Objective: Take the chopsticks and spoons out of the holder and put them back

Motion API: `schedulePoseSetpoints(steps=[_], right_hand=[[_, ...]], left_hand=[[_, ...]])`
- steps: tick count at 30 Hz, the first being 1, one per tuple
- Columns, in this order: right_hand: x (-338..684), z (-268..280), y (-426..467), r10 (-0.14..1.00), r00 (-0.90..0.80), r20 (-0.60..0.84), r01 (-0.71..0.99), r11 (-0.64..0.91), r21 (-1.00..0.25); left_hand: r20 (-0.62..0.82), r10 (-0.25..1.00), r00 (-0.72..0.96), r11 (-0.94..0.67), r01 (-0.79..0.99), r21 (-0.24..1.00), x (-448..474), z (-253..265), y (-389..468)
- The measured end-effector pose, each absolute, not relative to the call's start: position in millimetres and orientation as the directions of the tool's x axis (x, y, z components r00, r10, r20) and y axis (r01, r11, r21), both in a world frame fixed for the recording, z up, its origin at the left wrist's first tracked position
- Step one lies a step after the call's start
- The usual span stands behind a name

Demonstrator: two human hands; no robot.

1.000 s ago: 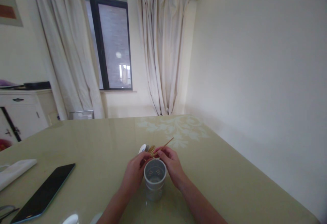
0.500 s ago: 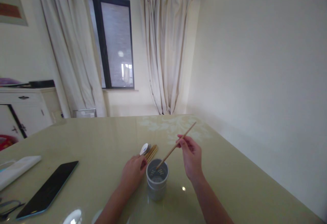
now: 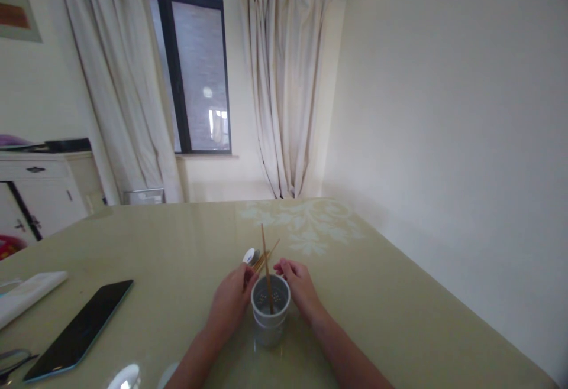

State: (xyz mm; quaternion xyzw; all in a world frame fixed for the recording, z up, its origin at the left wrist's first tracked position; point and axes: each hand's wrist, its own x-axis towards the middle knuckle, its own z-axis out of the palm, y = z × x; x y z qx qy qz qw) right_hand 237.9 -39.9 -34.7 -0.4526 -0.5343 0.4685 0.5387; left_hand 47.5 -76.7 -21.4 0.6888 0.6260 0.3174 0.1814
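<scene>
A grey cup with small holes inside stands upright on the table, and one wooden chopstick leans in it. Beside the cup's left rim, my left hand is closed around the lower ends of a bundle of chopsticks. A white spoon lies against the bundle, with a darker spoon head next to it. One chopstick's tip sticks out past the others. My right hand is at the cup's far right, fingers curled near the bundle; whether they grip anything is hidden.
On the left of the table lie a black tablet-like device, a white flat object and scissors. A shiny white object is at the front edge. A wall borders the right side.
The chopstick from my right hand now stands in the cup, released. My right hand has moved left, towards the bundle. One chopstick now juts out of the bundle. My left hand stays nearly in place.
</scene>
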Motion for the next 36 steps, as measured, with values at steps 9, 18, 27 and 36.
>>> schedulePoseSetpoints(steps=[9, 18, 27, 36], right_hand=[[236, -25, -33, 0.976, 0.000, 0.217, -0.178, 0.214, -0.961], [291, 62, -31, 0.740, 0.388, 0.549, -0.124, 0.632, -0.765], [242, 87, -20, 0.834, -0.266, 0.483, -0.055, 0.487, -0.872], [244, 98, -19, 0.775, -0.541, 0.326, 0.229, 0.509, -0.830]], left_hand=[[0.288, 0.957, 0.045, -0.257, 0.596, 0.761, 54, -26, -73], [0.232, 0.972, 0.032, -0.121, 0.916, 0.383, 36, -33, -66], [0.156, 0.986, 0.054, -0.102, 0.942, 0.319, 41, -24, -72], [0.222, 0.975, 0.032, -0.117, 0.916, 0.385, 43, -34, -69]])
